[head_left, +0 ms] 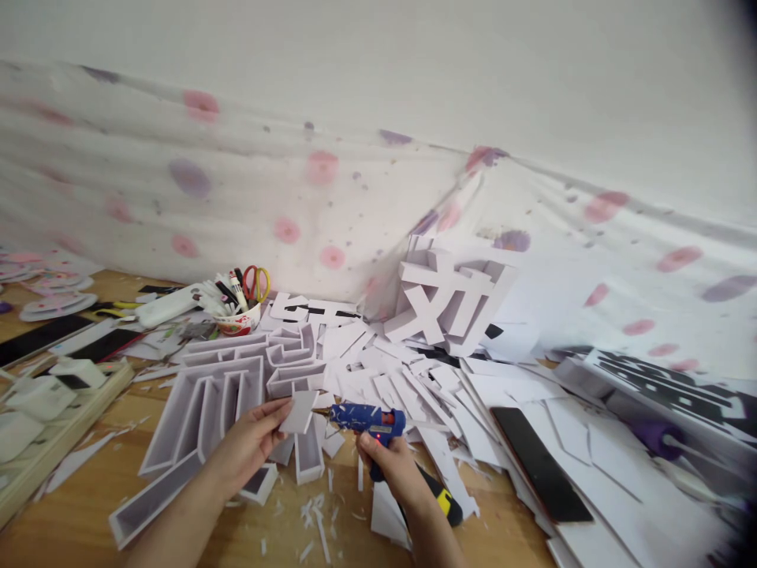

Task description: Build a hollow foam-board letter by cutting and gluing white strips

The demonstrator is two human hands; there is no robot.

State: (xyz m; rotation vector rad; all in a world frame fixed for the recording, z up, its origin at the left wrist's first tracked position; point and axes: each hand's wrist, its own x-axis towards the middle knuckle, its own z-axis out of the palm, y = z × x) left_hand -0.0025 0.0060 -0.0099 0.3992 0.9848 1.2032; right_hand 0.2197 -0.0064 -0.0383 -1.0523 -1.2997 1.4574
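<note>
Between the fingers of my left hand [251,438] is a small flat white board piece [300,412], held up above the table. My right hand [393,465] grips a blue hot glue gun [370,418] by its handle. The gun's metal nozzle points left and sits close to the right edge of the piece; whether they touch I cannot tell. Below and behind my left hand lies a large hollow white character [206,394] with upright walls and open channels. A yellow-and-black tool handle [443,501] shows partly behind my right wrist.
White board scraps [384,371] cover the table's middle. A finished white character [449,296] leans at the back. A cup [240,319] holds pens and scissors. One phone [541,461] lies at right, a power strip [112,386] with chargers at left. Floral sheeting [248,181] lines the wall.
</note>
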